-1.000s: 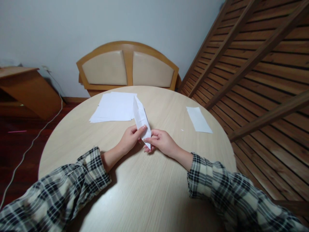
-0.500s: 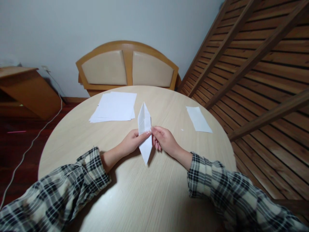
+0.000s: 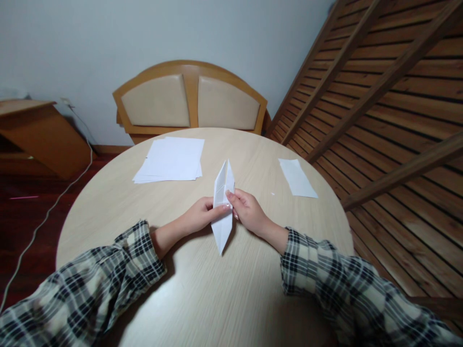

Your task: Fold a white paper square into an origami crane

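A folded white paper (image 3: 222,228), long and pointed at its near end, is held over the middle of the table. Its far end is parted into two points with a gap between them, and creases show on its face. My left hand (image 3: 201,214) grips it from the left, thumb lying across the front and fingers behind. On the other side my right hand (image 3: 249,210) pinches the right edge, its thumb on the face a little above my left thumb. The fingers behind the paper are partly hidden.
A stack of white sheets (image 3: 171,159) lies at the back left of the round table (image 3: 202,299). Toward the right edge is a white paper strip (image 3: 298,178), with a tiny scrap (image 3: 272,193) nearby. A wooden headboard (image 3: 194,96) stands behind, and a slatted wooden panel (image 3: 390,111) slopes at right.
The folded paper has shifted slightly right and nearer. Its far tip has parted into two points. My right thumb has moved onto the paper's face from the edge.
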`<state>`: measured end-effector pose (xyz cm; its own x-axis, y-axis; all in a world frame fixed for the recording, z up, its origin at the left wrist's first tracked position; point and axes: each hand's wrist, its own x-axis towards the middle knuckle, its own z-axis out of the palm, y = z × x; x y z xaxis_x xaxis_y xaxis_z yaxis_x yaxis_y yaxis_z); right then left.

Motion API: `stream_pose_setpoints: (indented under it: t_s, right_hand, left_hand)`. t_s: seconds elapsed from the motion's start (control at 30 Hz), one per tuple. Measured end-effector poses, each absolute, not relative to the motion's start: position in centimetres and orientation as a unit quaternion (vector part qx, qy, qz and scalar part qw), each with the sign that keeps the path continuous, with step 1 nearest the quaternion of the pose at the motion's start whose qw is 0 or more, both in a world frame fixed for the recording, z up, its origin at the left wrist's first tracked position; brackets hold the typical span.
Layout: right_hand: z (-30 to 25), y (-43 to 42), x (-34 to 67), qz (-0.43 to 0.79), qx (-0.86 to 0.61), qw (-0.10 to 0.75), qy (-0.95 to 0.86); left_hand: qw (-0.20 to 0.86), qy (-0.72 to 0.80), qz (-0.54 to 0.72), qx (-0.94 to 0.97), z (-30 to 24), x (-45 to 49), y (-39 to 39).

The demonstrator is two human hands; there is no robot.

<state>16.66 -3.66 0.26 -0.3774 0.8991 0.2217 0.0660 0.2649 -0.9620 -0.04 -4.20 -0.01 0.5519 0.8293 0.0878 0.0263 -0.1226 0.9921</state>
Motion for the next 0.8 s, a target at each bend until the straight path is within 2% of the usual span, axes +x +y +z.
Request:
stream_pose_setpoints:
  t_s: [0.4,0.8]
  right_hand:
    - [-0.06,-3.40,16.89,0.512,-0.369,0.415,-0.655]
    - [0.35,-3.29,16.85,0.477,-0.363,0.426,-0.677]
  left_hand:
    - [0.553,0.336,0.368,0.667,0.24,0.08,-4.41]
    - [0.528,0.370,0.418,0.640,0.13,0.03,-4.20]
